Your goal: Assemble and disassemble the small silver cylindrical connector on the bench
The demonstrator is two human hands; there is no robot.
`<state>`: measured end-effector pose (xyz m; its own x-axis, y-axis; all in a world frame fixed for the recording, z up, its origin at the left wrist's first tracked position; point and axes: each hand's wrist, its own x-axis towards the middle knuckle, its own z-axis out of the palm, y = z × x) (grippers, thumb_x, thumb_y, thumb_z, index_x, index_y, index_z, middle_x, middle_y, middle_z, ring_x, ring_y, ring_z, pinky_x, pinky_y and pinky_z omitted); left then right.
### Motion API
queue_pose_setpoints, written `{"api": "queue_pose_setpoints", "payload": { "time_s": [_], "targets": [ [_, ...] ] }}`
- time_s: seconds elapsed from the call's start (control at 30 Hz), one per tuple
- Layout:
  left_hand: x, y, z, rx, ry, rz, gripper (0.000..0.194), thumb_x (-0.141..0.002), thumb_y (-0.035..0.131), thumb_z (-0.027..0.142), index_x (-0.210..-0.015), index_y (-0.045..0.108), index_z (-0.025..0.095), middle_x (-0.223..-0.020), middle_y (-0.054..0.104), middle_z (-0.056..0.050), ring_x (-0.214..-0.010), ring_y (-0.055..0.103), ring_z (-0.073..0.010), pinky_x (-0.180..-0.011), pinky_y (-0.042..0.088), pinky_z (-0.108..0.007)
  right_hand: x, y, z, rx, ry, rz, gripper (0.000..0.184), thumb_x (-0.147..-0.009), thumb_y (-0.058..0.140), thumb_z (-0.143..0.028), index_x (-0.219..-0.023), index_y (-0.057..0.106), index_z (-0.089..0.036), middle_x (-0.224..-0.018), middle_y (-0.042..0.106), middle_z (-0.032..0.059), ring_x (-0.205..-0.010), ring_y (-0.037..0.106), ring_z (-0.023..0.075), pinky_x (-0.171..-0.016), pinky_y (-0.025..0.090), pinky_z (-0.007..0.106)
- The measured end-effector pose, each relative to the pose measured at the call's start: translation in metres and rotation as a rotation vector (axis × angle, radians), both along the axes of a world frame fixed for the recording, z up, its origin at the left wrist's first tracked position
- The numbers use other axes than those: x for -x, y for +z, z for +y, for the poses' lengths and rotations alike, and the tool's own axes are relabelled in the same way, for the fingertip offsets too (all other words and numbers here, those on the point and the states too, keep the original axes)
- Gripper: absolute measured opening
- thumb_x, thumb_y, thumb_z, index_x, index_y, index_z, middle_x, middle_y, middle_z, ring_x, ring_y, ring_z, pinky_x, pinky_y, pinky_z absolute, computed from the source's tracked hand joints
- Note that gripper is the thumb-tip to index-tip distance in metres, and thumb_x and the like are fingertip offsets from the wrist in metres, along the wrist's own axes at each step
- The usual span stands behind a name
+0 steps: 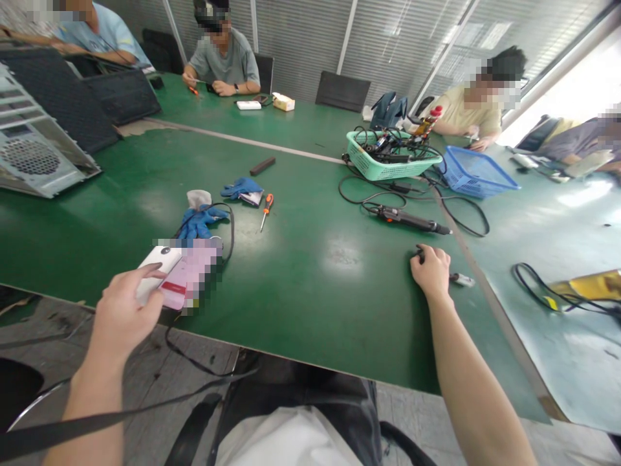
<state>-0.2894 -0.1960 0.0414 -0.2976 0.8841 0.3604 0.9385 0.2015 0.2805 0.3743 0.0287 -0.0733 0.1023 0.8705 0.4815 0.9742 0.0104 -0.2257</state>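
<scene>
My left hand [129,304] is closed on a white rectangular device [162,262] with a dark round spot at its far end. It is at the table's front edge, over or against a pink badge [182,285] that is partly blurred out. My right hand [431,268] rests on the green table with its fingers curled round a small black object [418,254], mostly hidden in the grip. Just right of that hand lies a small silver-tipped piece [462,279]; whether it joins the black object cannot be seen. Blue gloves [198,220] lie beyond the badge.
An orange screwdriver [266,210] and a dark bar [262,166] lie mid-table. A corded electric screwdriver [410,219] sits before a green basket [388,169] of tools and a blue basket [478,175]. A computer case [39,158] stands left. Several people sit around the table.
</scene>
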Motion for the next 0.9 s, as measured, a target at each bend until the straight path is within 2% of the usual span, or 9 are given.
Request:
{"api": "queue_pose_setpoints", "payload": {
  "time_s": [0.4,0.57,0.9],
  "targets": [
    [-0.0047,0.0051,0.0008,0.114,0.015,-0.023,0.050,-0.085,0.047,0.032,-0.133,0.054,0.022,-0.131,0.061,-0.010,-0.121,0.056,-0.0285,-0.105,0.045,-0.042,0.0021,0.0031,-0.0027,0.015,-0.015,0.002,0.045,-0.086,0.045,-0.032,-0.126,0.061,-0.019,-0.113,0.054,0.0153,-0.112,0.042,0.0338,-0.091,0.039,0.046],
    [-0.0039,0.0052,0.0020,0.145,0.019,-0.020,0.051,-0.085,0.046,0.033,-0.133,0.054,0.018,-0.132,0.061,-0.011,-0.121,0.057,-0.0291,-0.104,0.045,-0.042,0.0009,0.0022,-0.0018,0.007,-0.003,-0.004,0.045,-0.085,0.045,-0.032,-0.124,0.061,-0.017,-0.110,0.054,0.0149,-0.109,0.043,0.0325,-0.093,0.037,0.046],
    [0.0008,0.0014,0.0024,0.178,0.010,-0.030,0.051,-0.087,0.047,0.033,-0.135,0.052,0.020,-0.135,0.060,-0.010,-0.126,0.055,-0.0282,-0.104,0.045,-0.040,0.0021,0.0025,-0.0029,0.000,-0.018,-0.001,0.044,-0.084,0.045,-0.032,-0.123,0.062,-0.018,-0.109,0.055,0.0146,-0.107,0.042,0.0317,-0.094,0.038,0.046]
  ]
}}
